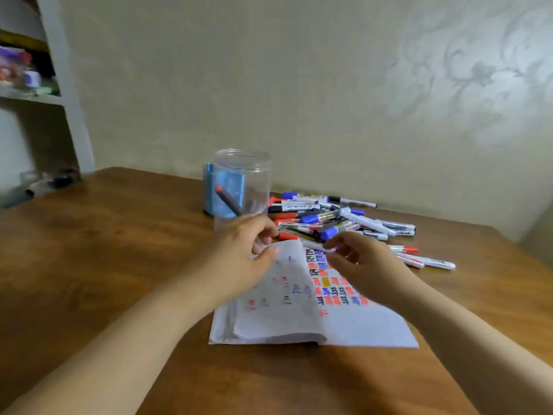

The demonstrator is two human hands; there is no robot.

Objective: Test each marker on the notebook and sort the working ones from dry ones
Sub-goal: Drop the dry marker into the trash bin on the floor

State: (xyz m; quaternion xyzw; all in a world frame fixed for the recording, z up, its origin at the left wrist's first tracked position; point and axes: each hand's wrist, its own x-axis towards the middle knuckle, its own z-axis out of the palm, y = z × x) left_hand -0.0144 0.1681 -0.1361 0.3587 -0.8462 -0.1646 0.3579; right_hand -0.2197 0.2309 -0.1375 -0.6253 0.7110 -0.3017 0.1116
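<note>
1. The table (104, 250) is covered in brown wood grain; everything else is set on it, near the wall.
2. The notebook (344, 327) is laid open at the middle of the table, its right page filled with red, blue, black and orange test marks.
3. The left hand (242, 253) is held over the notebook's left side, its fingers curled, and the top edge of a lifted page (284, 295) is pinched between thumb and fingers.
4. The right hand (363, 262) is held above the right page with fingers loosely bent; a white marker may be pinched at the fingertips, but blur prevents certainty.
5. The jar (242, 187), clear plastic and lidless, is stood behind the left hand; one dark marker (229, 200) with a red cap is leaned inside it.
6. A blue box (214, 190) is seen just behind the jar.
7. The marker pile (338, 220) is heaped right of the jar, beyond the notebook.
</note>
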